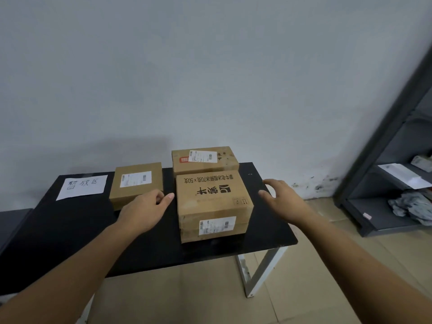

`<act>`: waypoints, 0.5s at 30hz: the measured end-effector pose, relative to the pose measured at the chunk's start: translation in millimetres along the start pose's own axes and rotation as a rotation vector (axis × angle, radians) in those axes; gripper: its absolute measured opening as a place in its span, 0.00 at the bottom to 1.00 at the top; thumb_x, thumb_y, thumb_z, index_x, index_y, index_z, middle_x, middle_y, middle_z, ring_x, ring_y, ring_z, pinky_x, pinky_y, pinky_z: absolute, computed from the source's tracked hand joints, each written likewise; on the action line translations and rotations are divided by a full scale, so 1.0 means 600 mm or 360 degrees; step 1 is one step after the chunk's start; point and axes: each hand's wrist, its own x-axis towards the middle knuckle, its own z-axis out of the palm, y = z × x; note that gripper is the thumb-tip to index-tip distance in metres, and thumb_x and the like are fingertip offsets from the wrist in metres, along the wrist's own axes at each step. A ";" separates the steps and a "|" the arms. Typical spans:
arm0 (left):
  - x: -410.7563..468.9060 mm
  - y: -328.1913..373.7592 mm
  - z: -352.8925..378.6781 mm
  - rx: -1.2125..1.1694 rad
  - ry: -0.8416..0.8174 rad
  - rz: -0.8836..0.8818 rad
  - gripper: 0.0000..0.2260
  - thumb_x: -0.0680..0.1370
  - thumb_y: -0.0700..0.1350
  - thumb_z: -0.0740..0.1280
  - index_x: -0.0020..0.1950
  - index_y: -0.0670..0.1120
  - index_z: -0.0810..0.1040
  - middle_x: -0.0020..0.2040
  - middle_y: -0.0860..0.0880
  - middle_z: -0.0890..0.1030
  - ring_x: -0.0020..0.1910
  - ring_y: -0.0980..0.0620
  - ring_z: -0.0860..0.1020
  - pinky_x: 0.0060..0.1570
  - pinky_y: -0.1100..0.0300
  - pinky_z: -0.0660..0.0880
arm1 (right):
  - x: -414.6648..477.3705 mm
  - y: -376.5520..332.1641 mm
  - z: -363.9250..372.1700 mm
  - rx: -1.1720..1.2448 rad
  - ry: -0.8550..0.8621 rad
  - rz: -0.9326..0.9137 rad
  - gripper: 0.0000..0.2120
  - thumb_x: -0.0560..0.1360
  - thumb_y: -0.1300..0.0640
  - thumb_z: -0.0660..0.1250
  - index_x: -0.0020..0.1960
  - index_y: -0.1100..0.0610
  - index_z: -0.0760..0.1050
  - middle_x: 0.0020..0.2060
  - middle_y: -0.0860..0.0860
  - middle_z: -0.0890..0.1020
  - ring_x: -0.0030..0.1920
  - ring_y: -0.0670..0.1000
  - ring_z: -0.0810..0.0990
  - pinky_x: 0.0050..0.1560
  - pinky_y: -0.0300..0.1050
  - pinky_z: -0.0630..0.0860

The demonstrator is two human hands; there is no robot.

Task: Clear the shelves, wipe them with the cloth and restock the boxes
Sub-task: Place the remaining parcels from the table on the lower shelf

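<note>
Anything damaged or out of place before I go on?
The rear box has dark spots on its top near the right edge, like stains. On the shelf unit, the cloth lies crumpled on the bottom shelf, and a white sheet overhangs the front edge of the shelf above it.

On the table (58, 230), a sheet (82, 187) lies far left, a small box (136, 183) right of it, then the big box (210, 202), a third box (203, 160) just behind it; the shelf (364, 206) stands right of the table, a cloth (411, 206) on its lowest board
</note>
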 end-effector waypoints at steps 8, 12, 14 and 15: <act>0.174 -0.013 0.060 -0.0198 -0.0109 -0.0109 0.37 0.75 0.76 0.49 0.69 0.51 0.72 0.60 0.49 0.81 0.57 0.50 0.79 0.57 0.45 0.77 | 0.169 0.034 0.034 0.0118 -0.0046 0.0147 0.29 0.83 0.43 0.61 0.80 0.51 0.59 0.78 0.52 0.66 0.76 0.55 0.67 0.72 0.53 0.68; 0.265 -0.026 0.092 -0.0334 -0.0156 -0.0187 0.40 0.73 0.77 0.50 0.70 0.49 0.70 0.65 0.46 0.79 0.62 0.46 0.78 0.63 0.40 0.75 | 0.253 0.039 0.061 0.0151 -0.0075 0.0242 0.31 0.82 0.41 0.61 0.80 0.50 0.58 0.78 0.53 0.65 0.75 0.56 0.68 0.71 0.56 0.69; 0.301 -0.023 0.106 -0.0410 -0.0203 -0.0215 0.34 0.79 0.70 0.54 0.77 0.48 0.65 0.73 0.44 0.74 0.70 0.44 0.73 0.68 0.40 0.70 | 0.292 0.039 0.077 0.0155 -0.0110 0.0288 0.31 0.82 0.41 0.62 0.81 0.50 0.57 0.79 0.53 0.64 0.76 0.57 0.68 0.70 0.57 0.70; 0.316 -0.021 0.114 -0.0445 -0.0227 -0.0221 0.34 0.80 0.68 0.55 0.78 0.48 0.62 0.75 0.44 0.71 0.72 0.44 0.71 0.69 0.40 0.69 | 0.310 0.042 0.086 0.0169 -0.0127 0.0308 0.32 0.82 0.41 0.62 0.81 0.50 0.57 0.79 0.53 0.63 0.76 0.57 0.67 0.70 0.58 0.70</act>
